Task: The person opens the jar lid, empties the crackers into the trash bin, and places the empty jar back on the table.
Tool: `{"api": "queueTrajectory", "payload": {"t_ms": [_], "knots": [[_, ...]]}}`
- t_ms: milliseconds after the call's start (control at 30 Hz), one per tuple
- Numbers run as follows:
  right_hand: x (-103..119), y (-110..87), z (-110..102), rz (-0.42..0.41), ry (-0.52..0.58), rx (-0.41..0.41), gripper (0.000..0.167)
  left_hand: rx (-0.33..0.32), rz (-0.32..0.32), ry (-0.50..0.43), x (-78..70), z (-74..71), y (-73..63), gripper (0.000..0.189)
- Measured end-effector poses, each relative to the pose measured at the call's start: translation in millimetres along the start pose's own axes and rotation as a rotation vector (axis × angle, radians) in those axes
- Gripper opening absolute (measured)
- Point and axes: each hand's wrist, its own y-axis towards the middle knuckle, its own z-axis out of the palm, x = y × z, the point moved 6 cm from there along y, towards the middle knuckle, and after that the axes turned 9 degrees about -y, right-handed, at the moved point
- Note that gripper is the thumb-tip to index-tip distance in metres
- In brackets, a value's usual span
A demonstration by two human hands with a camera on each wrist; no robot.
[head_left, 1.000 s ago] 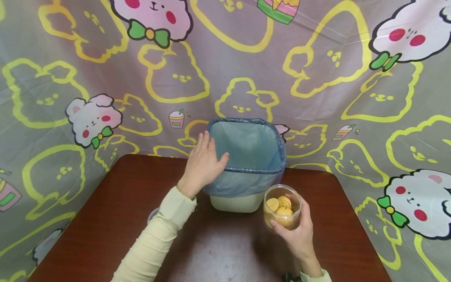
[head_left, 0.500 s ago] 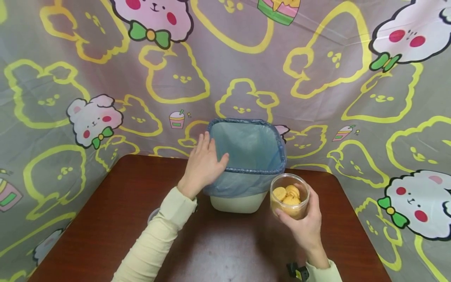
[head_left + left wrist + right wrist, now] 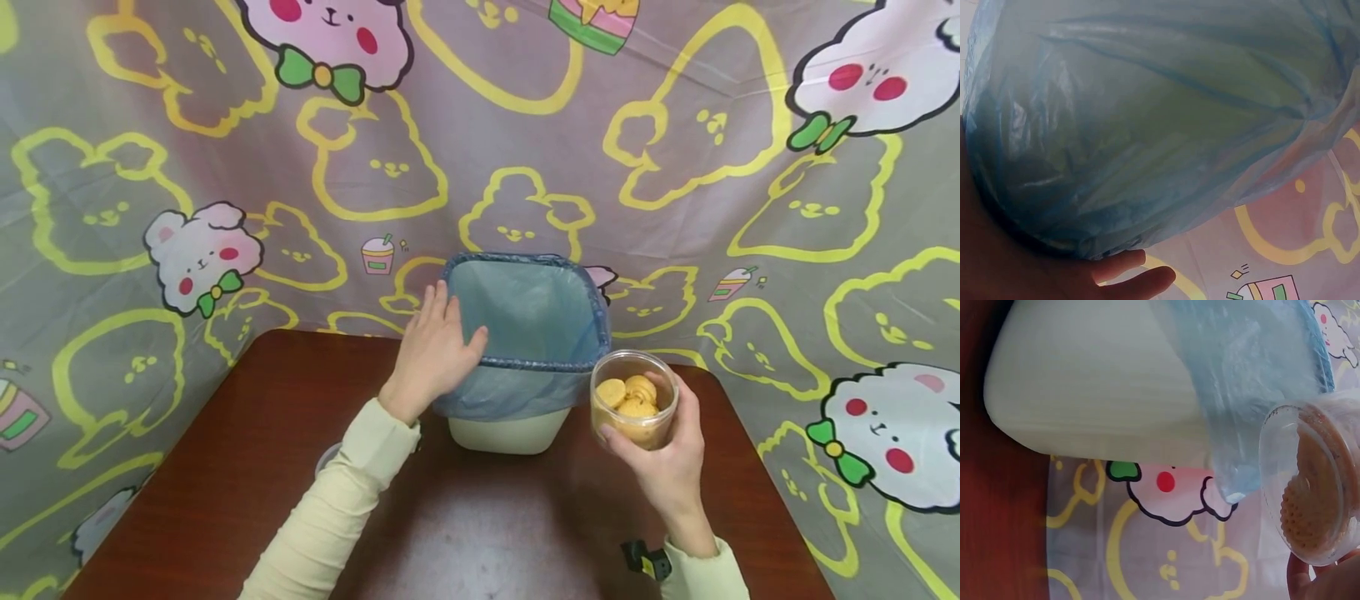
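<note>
My right hand point(image 3: 667, 467) grips a clear round plastic jar point(image 3: 634, 433) of yellow-brown biscuits point(image 3: 636, 398), held up to the right of the bin. In the right wrist view the jar point(image 3: 1272, 469) shows from its side and base, with the biscuits point(image 3: 1313, 494) pressed against the wall. A pale trash bin point(image 3: 502, 432), lined with a blue plastic bag point(image 3: 525, 392), stands at the middle back. With fingers straight, my left hand point(image 3: 435, 354) rests on the bin's left rim. The left wrist view is mostly filled by the blue bag point(image 3: 1166, 125).
A dark red-brown table point(image 3: 480, 533) carries the bin. A clear round object point(image 3: 327, 457), mostly hidden by my left sleeve, lies on the left. A cartoon-printed curtain point(image 3: 390, 167) hangs behind and along both sides.
My right hand has carried the jar of biscuits up and to the right, farther along the bin's right side. My left hand keeps its place on the rim.
</note>
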Motion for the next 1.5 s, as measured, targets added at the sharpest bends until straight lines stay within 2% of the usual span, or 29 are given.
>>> {"api": "queueTrajectory", "payload": {"t_ms": [200, 300, 433, 533, 800, 1133, 1367, 1500], "knots": [[-14.4, 6.9, -3.0, -0.034, -0.017, -0.013, 0.095, -0.001, 0.005, 0.007, -0.6, -0.1, -0.3, 0.074], [-24.0, 10.2, -4.4, -0.025, -0.014, -0.014, 0.098, -0.004, 0.007, 0.003, -0.7, -0.1, -0.5, 0.074], [-25.3, 15.6, -6.3, -0.009, 0.001, -0.016, 0.098, -0.006, 0.010, -0.001, -0.6, 0.0, -1.0, 0.073], [-20.1, 20.0, -8.0, -0.020, 0.001, -0.030, 0.098, -0.002, 0.010, -0.004, -0.5, 0.3, -1.4, 0.073], [17.8, 29.4, -10.6, -0.107, -0.002, -0.041, 0.094, -0.006, 0.015, -0.007, -0.8, 0.5, -0.9, 0.073], [8.7, 39.8, -8.1, -0.186, -0.129, -0.051, 0.101, -0.010, 0.014, -0.007, -1.0, 0.3, -1.5, 0.072], [33.7, 47.9, -9.5, -0.268, -0.141, -0.082, 0.094, -0.012, 0.017, -0.011, -1.4, -0.4, -2.3, 0.072], [29.6, 56.7, -10.8, -0.321, -0.166, -0.090, 0.094, -0.012, 0.016, -0.012, -1.5, 0.0, -2.6, 0.072]]}}
